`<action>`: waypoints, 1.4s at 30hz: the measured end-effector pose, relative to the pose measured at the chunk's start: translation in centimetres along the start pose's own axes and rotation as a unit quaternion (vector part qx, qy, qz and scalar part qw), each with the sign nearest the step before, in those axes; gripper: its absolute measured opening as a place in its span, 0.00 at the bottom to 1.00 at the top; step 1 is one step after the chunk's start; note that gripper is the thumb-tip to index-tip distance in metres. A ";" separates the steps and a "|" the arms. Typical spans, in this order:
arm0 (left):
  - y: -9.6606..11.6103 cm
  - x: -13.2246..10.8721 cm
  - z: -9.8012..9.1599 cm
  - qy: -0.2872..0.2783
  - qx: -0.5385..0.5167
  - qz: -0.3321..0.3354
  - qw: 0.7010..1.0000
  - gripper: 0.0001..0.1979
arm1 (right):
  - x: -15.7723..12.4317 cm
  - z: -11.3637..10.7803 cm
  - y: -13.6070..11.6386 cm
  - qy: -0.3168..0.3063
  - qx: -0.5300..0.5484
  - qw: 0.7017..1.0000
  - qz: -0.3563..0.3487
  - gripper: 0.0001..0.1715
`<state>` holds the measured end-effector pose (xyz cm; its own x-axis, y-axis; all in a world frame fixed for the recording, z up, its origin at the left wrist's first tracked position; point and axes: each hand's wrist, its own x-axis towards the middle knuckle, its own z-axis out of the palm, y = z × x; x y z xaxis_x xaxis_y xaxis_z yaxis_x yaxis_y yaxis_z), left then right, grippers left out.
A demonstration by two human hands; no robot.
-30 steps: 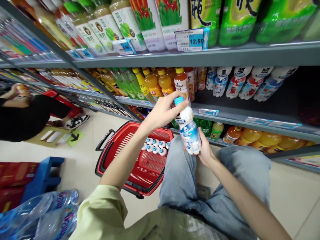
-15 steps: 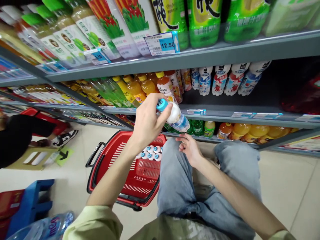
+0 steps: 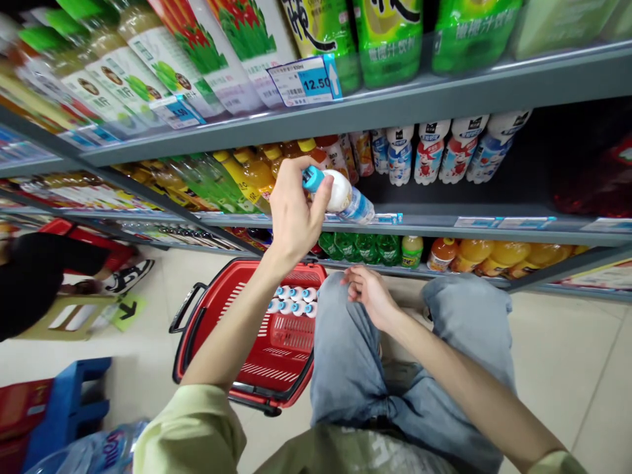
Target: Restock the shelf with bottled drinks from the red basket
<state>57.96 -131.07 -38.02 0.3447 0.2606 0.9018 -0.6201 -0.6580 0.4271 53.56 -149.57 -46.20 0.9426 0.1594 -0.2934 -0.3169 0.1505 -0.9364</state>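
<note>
My left hand [image 3: 297, 210] is closed around the neck of a small white drink bottle [image 3: 340, 192] with a blue cap and a blue-and-white label. The bottle is tilted in front of the middle shelf's edge, its base pointing right. Over my left knee hovers my right hand [image 3: 368, 296], holding nothing, its fingers loosely bent and apart. Below my left forearm, a red shopping basket [image 3: 286, 355] stands on the floor, with several blue-capped white bottles [image 3: 296, 301] upright in rows inside. More milk drink bottles [image 3: 432, 153] with red or blue labels stand on the middle shelf.
A grey shelf edge [image 3: 424, 99] with a price tag [image 3: 306, 82] runs above my hands, under large juice bottles. Orange drinks [image 3: 494, 255] line the bottom shelf. Left on the floor are a person's shoe [image 3: 129, 276], a blue pallet [image 3: 69, 408] and a water bottle [image 3: 106, 451].
My left hand has lifted the bottle up towards the middle shelf, away from my right hand. My right hand has stayed near the knee, its fingers curling in slightly.
</note>
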 end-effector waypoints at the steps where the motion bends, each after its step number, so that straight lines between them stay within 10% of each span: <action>1: -0.3 0.1 0.5 0.004 -0.006 0.003 1.000 0.15 | -0.1 0.0 0.0 -0.003 -0.005 1.000 0.003 0.19; 22: -3.6 7.3 12.5 -0.100 -0.072 -0.075 0.990 0.15 | -0.5 0.3 -1.3 -0.006 -0.004 1.000 -0.003 0.16; 30: -1.8 6.4 11.6 -0.181 -0.021 -0.102 0.978 0.42 | -0.7 0.4 -1.5 -0.012 -0.017 1.000 0.005 0.16; 42: -1.4 8.2 14.7 -0.190 -0.019 -0.148 0.970 0.41 | -0.4 0.4 -0.5 -0.003 -0.050 0.999 -0.004 0.16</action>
<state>72.02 -138.40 -32.16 0.7416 0.1503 0.6538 -0.4773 -0.5666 0.6717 53.36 -149.33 -45.52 0.9445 0.1647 -0.2843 -0.2965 0.0547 -0.9534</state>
